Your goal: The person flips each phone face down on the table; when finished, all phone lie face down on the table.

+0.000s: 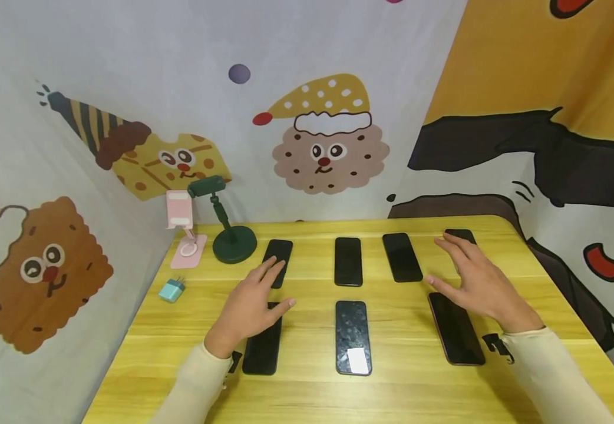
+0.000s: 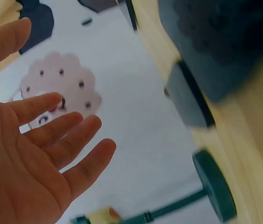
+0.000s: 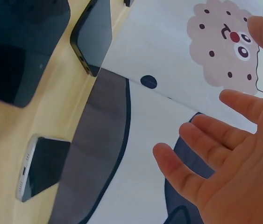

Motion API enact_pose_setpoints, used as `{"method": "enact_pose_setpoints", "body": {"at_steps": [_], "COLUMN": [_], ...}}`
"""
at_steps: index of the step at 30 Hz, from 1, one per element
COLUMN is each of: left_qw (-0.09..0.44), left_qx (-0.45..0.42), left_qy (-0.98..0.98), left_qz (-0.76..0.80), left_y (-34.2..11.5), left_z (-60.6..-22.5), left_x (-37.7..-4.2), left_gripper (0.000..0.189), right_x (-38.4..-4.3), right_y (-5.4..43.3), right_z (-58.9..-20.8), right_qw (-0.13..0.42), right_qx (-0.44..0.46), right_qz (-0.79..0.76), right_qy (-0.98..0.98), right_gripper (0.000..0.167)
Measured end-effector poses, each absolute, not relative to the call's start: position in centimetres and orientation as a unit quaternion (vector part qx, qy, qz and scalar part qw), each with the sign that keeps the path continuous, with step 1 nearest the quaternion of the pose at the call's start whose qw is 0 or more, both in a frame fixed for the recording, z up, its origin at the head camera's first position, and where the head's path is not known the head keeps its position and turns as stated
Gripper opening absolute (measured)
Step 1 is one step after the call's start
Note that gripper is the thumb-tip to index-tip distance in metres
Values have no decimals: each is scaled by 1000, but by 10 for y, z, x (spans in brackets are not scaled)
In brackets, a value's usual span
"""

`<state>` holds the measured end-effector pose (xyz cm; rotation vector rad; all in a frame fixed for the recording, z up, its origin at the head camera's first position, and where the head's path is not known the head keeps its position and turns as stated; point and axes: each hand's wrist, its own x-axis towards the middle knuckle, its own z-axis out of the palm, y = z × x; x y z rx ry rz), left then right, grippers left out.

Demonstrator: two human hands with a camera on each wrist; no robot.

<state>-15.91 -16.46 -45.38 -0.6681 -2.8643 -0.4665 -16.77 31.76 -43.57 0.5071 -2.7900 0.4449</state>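
Observation:
My left hand, fingers spread, is held above two dark phones on the left: a back one and a front one. Both are partly covered by it in the head view. On the right, my right hand hovers with its fingers apart over a front phone with a reddish edge and a back phone that is mostly hidden. Between the hands lie two back phones, a straight one and a slanted one, and a front phone with a white patch. Neither palm holds anything in the wrist views.
A pink phone stand and a dark green stand with a round base stand at the table's back left. A light blue charger plug lies in front of them. Behind the wooden table hangs a cartoon-printed cloth.

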Motion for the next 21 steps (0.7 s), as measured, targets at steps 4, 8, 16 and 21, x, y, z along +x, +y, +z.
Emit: {"method": "enact_pose_setpoints", "body": {"at_steps": [4, 8, 16, 21], "left_qw": [62, 46, 17, 1], "left_qx": [-236, -242, -267, -288], "left_qy": [-956, -952, -941, -932], "left_qz": [-164, -179, -206, -218], "left_y": [-140, -119, -86, -64], "left_z": [-457, -458, -463, -466], "left_x": [-161, -162, -155, -153], "left_gripper": [87, 85, 81, 81], "right_x": [-165, -162, -156, -150], "right_y": [319, 320, 325, 332], "right_z": [-439, -442, -451, -460], "right_qw": [130, 128, 105, 107], "right_qx": [167, 161, 146, 145], "right_qz": [174, 199, 222, 228], "right_qy": [-962, -958, -958, -957], "right_gripper": [85, 84, 78, 74]}}
